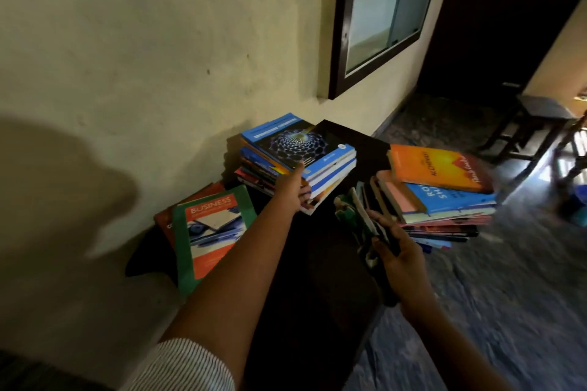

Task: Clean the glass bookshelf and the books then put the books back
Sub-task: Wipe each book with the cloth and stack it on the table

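the blue stack (298,149) sits on the dark tabletop (317,247) by the wall (127,41); the left grip (293,189) pinches its upper books, thumb on top, fingers underneath; probably heavy, stiff and glossy, so best supported from below; the right grip (397,254) clasps a dark blurred item (355,216).

dark table (311,279) | blue-topped stack (305,152) (near wall) | orange-topped stack (438,168) | green Business book (209,232)

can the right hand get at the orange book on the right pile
Likely yes: the orange book lies uncovered atop its pile, just beyond the right hand. But that hand grips a dark thing, so grasping may be awkward.
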### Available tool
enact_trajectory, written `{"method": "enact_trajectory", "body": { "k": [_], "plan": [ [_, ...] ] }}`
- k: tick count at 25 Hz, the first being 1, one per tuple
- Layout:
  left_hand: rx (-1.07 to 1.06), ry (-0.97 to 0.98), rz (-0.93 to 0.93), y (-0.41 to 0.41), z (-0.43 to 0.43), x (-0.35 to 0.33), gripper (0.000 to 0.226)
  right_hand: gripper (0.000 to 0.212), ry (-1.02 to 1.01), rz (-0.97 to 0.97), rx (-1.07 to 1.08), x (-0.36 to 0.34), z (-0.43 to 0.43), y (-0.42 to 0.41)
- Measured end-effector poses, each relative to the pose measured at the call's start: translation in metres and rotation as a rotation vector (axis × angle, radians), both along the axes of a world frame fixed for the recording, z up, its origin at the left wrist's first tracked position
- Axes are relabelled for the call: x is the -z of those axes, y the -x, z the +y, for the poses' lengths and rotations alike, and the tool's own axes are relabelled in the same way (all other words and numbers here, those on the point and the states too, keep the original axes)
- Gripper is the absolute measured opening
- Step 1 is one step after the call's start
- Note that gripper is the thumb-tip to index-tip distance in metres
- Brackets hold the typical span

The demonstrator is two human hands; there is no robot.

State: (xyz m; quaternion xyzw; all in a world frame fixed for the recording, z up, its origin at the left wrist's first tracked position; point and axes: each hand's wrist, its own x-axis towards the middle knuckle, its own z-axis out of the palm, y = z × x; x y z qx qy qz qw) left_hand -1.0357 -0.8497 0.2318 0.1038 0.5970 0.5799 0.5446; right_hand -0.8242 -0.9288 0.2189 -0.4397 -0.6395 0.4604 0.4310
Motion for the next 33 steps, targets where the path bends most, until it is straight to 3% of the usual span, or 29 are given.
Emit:
{"method": "enact_trajectory", "body": {
  "k": [4, 9, 15, 20, 23, 25, 28, 31, 33],
  "plan": [
    [-0.055, 0.052, 0.071, 0.003, 0.026, 0.005, 0.035, 0.047, 0.019, -0.016, 0.017, 0.007, 0.012, -0.017],
    [-0.108, 0.09, 0.109, 0.01, 0.036, 0.016, 0.016, 0.051, 0.023, -0.051, -0.004, 0.011, 0.028, -0.022],
    [-0.234, -0.105, 0.052, 0.003, -0.004, 0.041, 0.034, 0.051, -0.007, -0.019, -0.071, 0.006, 0.03, -0.018],
    [-0.331, -0.21, -0.082, 0.002, -0.085, 0.04, 0.013, 0.049, -0.099, 0.052, -0.301, -0.005, 0.005, -0.016],
    [-0.299, -0.179, -0.147, -0.002, -0.139, 0.049, 0.026, 0.049, -0.166, 0.06, -0.409, -0.006, -0.015, -0.003],
    [-0.293, -0.14, -0.171, -0.012, -0.176, 0.056, 0.013, 0.046, -0.177, 0.064, -0.466, -0.008, -0.028, 0.004],
    [-0.222, -0.072, -0.119, -0.022, -0.227, 0.077, 0.018, 0.046, -0.206, 0.047, -0.514, -0.012, -0.047, 0.007],
    [-0.14, 0.106, -0.062, -0.031, -0.265, 0.114, 0.015, 0.052, -0.157, -0.037, -0.527, 0.004, -0.057, 0.013],
    [-0.197, 0.215, -0.123, -0.039, -0.279, 0.136, 0.01, 0.057, -0.13, -0.148, -0.501, 0.027, -0.059, 0.02]
  ]
}}
